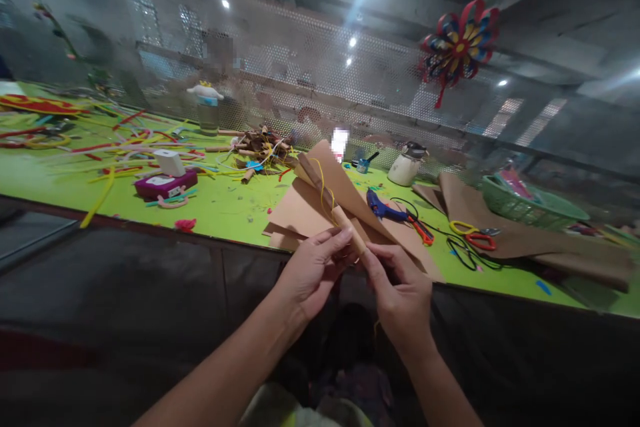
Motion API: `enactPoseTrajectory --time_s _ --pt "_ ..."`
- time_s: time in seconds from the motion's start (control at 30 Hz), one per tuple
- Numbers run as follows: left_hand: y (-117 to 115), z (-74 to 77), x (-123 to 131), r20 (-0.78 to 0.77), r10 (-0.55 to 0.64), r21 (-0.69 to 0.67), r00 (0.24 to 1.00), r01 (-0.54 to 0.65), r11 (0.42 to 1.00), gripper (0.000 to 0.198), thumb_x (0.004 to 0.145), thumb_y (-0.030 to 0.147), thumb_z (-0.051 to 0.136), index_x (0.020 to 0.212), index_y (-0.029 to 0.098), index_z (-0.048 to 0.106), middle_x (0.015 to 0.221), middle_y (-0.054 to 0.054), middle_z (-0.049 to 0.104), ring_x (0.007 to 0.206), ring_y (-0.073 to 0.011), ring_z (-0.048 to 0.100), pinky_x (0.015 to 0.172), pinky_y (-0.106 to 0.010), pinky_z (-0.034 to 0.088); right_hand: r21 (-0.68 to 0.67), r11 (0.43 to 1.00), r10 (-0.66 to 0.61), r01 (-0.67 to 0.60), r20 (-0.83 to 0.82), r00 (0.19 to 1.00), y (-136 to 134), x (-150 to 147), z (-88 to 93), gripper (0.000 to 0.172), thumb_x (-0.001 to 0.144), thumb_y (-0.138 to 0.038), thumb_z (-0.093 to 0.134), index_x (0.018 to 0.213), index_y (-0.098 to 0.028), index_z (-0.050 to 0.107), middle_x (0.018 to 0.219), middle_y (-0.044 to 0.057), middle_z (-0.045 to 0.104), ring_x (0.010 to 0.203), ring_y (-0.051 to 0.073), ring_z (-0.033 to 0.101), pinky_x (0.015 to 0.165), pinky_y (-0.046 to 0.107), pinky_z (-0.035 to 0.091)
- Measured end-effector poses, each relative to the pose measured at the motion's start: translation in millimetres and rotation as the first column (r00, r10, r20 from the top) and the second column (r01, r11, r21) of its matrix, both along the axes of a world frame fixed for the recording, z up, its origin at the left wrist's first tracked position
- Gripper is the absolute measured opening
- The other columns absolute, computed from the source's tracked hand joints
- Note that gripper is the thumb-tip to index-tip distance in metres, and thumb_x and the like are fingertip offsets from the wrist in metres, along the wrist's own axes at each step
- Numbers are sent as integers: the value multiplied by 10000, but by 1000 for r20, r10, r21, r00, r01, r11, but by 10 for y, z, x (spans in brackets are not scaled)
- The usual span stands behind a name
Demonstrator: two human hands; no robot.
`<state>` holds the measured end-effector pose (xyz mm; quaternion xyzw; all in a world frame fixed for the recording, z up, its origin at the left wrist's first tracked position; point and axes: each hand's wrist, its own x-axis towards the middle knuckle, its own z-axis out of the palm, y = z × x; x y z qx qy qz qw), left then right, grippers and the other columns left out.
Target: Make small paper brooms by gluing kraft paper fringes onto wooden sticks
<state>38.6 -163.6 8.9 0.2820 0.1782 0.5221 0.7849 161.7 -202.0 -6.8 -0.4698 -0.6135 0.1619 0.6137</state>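
Between my two hands is a thin rolled paper tube (349, 227), tan and slanting up to the left. My left hand (320, 263) pinches it from the left side, thumb on top. My right hand (400, 280) grips its lower end with thumb and fingers closed. Yellow string (321, 188) loops near the tube's upper end. A darker brown roll (315, 177) lies just beyond, in line with the tube. Under and behind the hands are sheets of brown kraft paper (293, 210) on the green table (235, 213).
A blue glue gun (385, 207) and scissors (475, 235) lie to the right, near a black cable (457, 253). A green basket (535, 203) and a white jar (406, 165) stand behind. Coloured strips (120, 147), a purple box (165, 183) and bundled paper rolls (263, 147) sit left.
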Motion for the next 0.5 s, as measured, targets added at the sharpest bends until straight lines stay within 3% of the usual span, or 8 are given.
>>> enactPoseTrajectory --time_s 0.23,0.37,0.5 --pt "-125 5 -26 -20 29 -24 999 -29 999 160 705 174 713 839 100 669 758 -41 630 656 -106 572 599 -207 473 -49 998 35 -35 8 999 -112 -36 -36 134 842 -239 560 949 -176 612 709 -1 644 521 95 566 443 188 446" --pt "-148 30 -31 -36 67 -18 997 -68 998 200 662 177 746 834 99 681 740 -34 643 636 -97 579 602 -194 470 67 998 -25 14 167 986 -159 -42 -28 183 847 -187 543 1028 -189 570 841 26 671 684 131 650 620 231 529" --pt "-190 73 -11 -31 94 -31 995 -95 995 211 651 177 751 840 113 683 761 -32 662 655 -95 596 659 -195 473 247 965 -183 91 381 906 -187 -58 2 284 821 -165 581 1103 -181 546 948 59 682 808 166 672 715 252 534"
